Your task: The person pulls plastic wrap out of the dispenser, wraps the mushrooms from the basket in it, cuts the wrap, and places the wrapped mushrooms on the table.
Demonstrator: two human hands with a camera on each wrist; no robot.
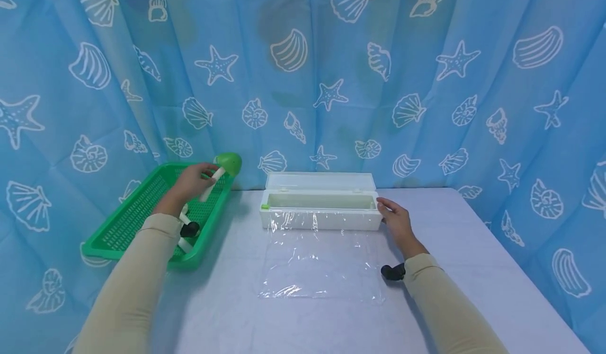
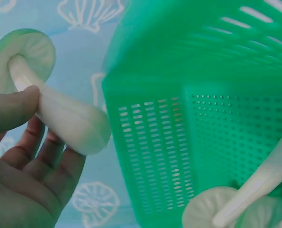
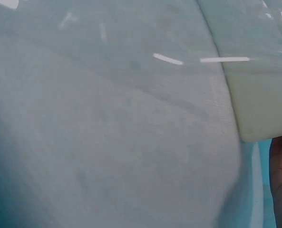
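Smooth round-capped mushroom [image 1: 222, 169], perforated basket [image 1: 123, 222]

A staged recording booth rather than a lived-in room: blue curtains [image 1: 303, 70] printed with white shells and starfish are hanging on all sides, closing off any wall or window behind a table [image 1: 497, 270] covered in pale lilac cloth. A few props are lying on it. A green perforated plastic basket [image 1: 118, 228] is sitting beneath the left hand [image 1: 189, 183], which is gripping a toy mushroom [image 1: 222, 167]. A white cling-film dispenser box [image 1: 319, 206] is standing open just beside the right hand [image 1: 397, 222], its clear film [image 1: 322, 259] spreading over the cloth. Small black cameras are showing at both wrists.
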